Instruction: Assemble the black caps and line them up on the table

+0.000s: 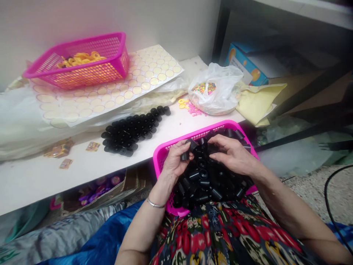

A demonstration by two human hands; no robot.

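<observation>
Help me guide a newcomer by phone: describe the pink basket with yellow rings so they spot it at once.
Start at the white table along the wall. At its back left, on a sheet of round stickers, stands a pink basket. It holds yellow rings; the other pink basket, on the lap, holds black tubes.

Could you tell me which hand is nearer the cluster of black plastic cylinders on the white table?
Left. The left hand is below-right of the black cylinder cluster; the right hand lies farther right.

Shelf (41,176) front lies open; black spools (132,130) and bag (217,88) crowd farther back.
</observation>
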